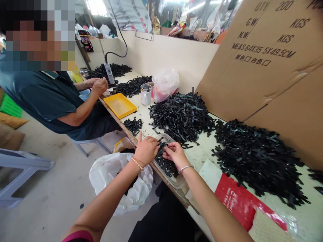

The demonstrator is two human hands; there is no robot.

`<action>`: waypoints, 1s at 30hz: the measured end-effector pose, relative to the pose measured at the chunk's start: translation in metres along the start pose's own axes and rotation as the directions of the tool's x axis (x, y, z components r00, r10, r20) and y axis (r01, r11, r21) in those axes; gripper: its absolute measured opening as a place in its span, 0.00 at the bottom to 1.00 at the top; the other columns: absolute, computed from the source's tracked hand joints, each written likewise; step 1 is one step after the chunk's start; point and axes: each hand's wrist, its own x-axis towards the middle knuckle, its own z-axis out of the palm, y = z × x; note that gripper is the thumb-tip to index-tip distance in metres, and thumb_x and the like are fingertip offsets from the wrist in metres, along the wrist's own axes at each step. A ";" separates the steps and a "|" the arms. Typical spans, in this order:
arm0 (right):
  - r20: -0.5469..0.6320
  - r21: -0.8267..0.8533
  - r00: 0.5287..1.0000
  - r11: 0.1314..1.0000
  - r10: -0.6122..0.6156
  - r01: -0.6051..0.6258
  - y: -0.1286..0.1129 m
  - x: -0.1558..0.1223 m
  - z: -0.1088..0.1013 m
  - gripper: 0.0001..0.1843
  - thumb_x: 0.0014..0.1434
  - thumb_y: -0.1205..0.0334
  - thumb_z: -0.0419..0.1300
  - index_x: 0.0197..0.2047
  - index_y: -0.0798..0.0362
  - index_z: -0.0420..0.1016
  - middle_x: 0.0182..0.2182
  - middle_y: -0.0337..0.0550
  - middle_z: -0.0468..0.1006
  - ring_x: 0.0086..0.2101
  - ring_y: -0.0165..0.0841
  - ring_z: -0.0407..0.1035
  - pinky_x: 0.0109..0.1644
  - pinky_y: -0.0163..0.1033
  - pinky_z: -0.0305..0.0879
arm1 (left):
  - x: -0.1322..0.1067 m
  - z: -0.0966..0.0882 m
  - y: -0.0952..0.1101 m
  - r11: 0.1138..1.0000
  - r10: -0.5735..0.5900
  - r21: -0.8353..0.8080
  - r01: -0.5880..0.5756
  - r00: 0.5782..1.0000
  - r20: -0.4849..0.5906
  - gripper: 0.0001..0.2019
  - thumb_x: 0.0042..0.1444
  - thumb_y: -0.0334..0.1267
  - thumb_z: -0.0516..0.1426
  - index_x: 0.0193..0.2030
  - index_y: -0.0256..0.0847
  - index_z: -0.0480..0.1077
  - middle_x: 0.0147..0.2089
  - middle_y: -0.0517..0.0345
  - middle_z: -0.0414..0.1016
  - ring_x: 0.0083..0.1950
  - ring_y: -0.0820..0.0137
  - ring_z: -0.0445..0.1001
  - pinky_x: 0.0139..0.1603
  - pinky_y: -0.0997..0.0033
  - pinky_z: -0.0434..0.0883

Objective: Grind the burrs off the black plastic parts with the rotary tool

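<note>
A clear plastic container (183, 183) at the table's front edge holds small black parts (165, 164). My left hand (146, 150) lies over its left rim, thumb sticking up apart from the fingers, fingertips close to a black piece. My right hand (176, 154) is above the parts with thumb and fingers pinched together; whatever sits between them is too small to make out. Just beyond both hands rises a large heap of black strips (181, 114).
Another black heap (254, 158) lies right, before a tall cardboard box (262, 64). A red plastic bag (237, 201) is near my right forearm. Left are a yellow tray (119, 105), a white-lined bin (101, 174) and a seated co-worker (42, 97). A white cup (145, 95) stands farther back.
</note>
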 end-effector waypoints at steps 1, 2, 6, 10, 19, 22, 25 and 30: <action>0.004 -0.006 1.000 1.000 -0.001 0.001 0.000 -0.001 -0.001 0.18 0.47 0.61 0.67 0.35 0.50 0.60 0.31 0.35 0.69 0.25 0.30 0.72 0.33 0.41 0.78 | 0.000 -0.001 0.000 1.000 0.006 0.006 -0.006 1.000 0.007 0.09 0.58 0.36 0.54 0.38 0.46 0.76 0.43 0.54 0.78 0.49 0.59 0.72 0.67 0.37 0.35; 0.010 -0.027 1.000 1.000 -0.008 0.008 0.000 -0.001 -0.003 0.17 0.47 0.61 0.67 0.35 0.51 0.62 0.32 0.37 0.70 0.25 0.30 0.72 0.34 0.42 0.77 | 0.000 -0.001 0.001 1.000 0.010 0.011 -0.010 1.000 0.012 0.09 0.58 0.36 0.54 0.39 0.46 0.76 0.43 0.54 0.78 0.49 0.59 0.72 0.67 0.37 0.35; 0.101 -0.422 0.967 0.870 -0.234 0.254 -0.003 -0.009 -0.011 0.14 0.53 0.62 0.61 0.43 0.55 0.69 0.41 0.49 0.74 0.29 0.36 0.73 0.38 0.47 0.76 | -0.003 -0.004 0.002 1.000 0.008 0.006 -0.008 1.000 -0.008 0.10 0.58 0.35 0.53 0.42 0.46 0.76 0.46 0.53 0.77 0.52 0.59 0.71 0.67 0.38 0.36; 0.359 -0.710 0.791 0.405 -0.496 0.576 -0.011 -0.020 -0.020 0.18 0.58 0.70 0.54 0.52 0.57 0.70 0.54 0.55 0.67 0.48 0.43 0.68 0.53 0.50 0.69 | -0.010 -0.007 -0.004 0.999 -0.038 0.006 0.038 0.998 -0.047 0.12 0.58 0.34 0.53 0.44 0.46 0.75 0.49 0.52 0.77 0.54 0.59 0.70 0.67 0.40 0.39; 0.597 -0.732 0.655 0.019 -0.462 0.681 -0.019 -0.010 -0.020 0.14 0.59 0.71 0.57 0.49 0.54 0.74 0.49 0.48 0.72 0.47 0.41 0.67 0.52 0.49 0.68 | -0.012 -0.007 -0.017 0.994 -0.107 0.003 0.107 0.993 0.043 0.13 0.59 0.40 0.54 0.47 0.43 0.74 0.52 0.49 0.75 0.53 0.60 0.72 0.66 0.42 0.50; 0.595 -0.729 0.650 0.025 -0.473 0.684 -0.018 -0.009 -0.021 0.11 0.60 0.70 0.58 0.46 0.54 0.76 0.47 0.48 0.73 0.46 0.41 0.68 0.52 0.48 0.69 | -0.009 -0.006 -0.017 0.995 -0.098 0.015 0.098 0.994 0.048 0.13 0.60 0.38 0.53 0.48 0.44 0.74 0.53 0.49 0.74 0.54 0.61 0.72 0.65 0.44 0.53; 0.595 -0.737 0.669 0.030 -0.446 0.676 -0.017 -0.011 -0.022 0.10 0.60 0.69 0.58 0.45 0.53 0.76 0.47 0.48 0.72 0.44 0.39 0.69 0.51 0.47 0.69 | -0.006 -0.004 -0.018 0.996 -0.091 0.013 0.090 0.994 0.055 0.13 0.60 0.36 0.51 0.47 0.43 0.75 0.53 0.49 0.74 0.53 0.61 0.73 0.64 0.47 0.58; 0.586 -0.753 0.689 0.026 -0.427 0.657 -0.020 -0.014 -0.018 0.12 0.60 0.70 0.58 0.47 0.53 0.76 0.48 0.47 0.73 0.46 0.40 0.69 0.53 0.48 0.68 | -0.004 -0.002 -0.019 0.997 -0.064 0.058 0.060 0.995 0.078 0.11 0.61 0.36 0.51 0.42 0.40 0.75 0.53 0.48 0.74 0.53 0.61 0.73 0.62 0.52 0.61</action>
